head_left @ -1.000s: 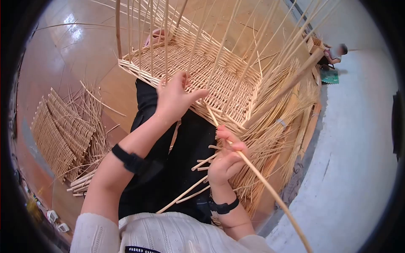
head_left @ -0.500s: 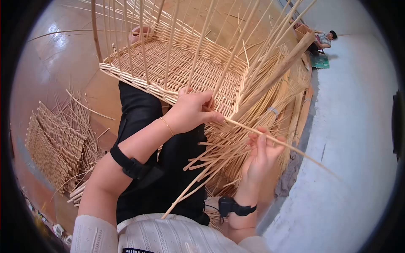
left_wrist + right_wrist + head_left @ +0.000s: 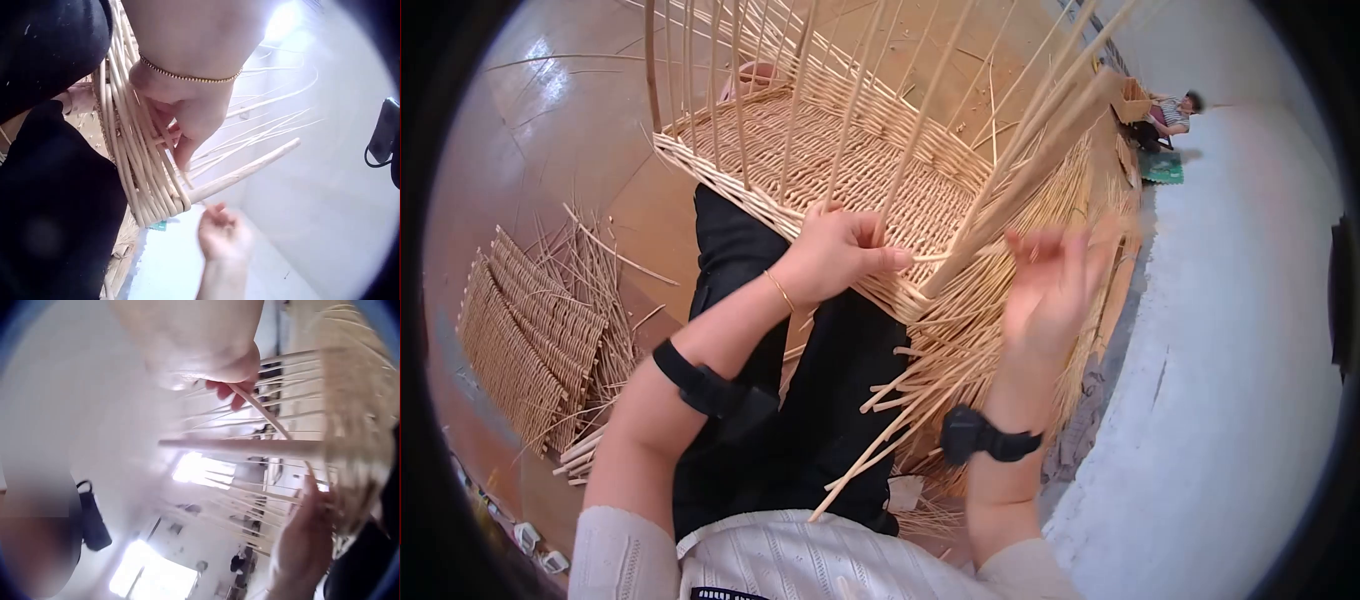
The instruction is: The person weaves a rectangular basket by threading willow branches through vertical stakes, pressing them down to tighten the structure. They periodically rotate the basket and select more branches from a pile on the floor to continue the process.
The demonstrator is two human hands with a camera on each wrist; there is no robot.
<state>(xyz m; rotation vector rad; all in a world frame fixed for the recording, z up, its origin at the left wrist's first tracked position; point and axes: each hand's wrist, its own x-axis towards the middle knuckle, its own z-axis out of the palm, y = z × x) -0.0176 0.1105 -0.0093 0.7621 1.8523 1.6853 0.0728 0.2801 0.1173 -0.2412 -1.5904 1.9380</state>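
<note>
A half-woven wicker basket (image 3: 830, 160) lies tilted across the person's black-clad knees, thin stakes standing up from its edge. My left hand (image 3: 835, 255) grips the near side by the corner, its thumb and fingers pinching a pale willow rod (image 3: 265, 414). From there the rod bends round the thick corner post (image 3: 1020, 195). Beyond the post, my right hand (image 3: 1050, 285) holds the rod's other stretch in curled fingers; it is blurred in the head view. In the left wrist view the stacked rods of the basket's side (image 3: 134, 144) run beneath the left hand.
A bundle of loose rods (image 3: 960, 350) lies under and right of the basket. Woven panels (image 3: 535, 340) and cut sticks rest on the floor at left. A pale wall (image 3: 1230, 350) rises on the right. Another person (image 3: 1170, 115) sits far off at the back right.
The rod, earlier reaching out toward the lower right, now passes round the corner post. The right hand has moved up and right; the left hand has come down onto the basket edge and pinches the rod.
</note>
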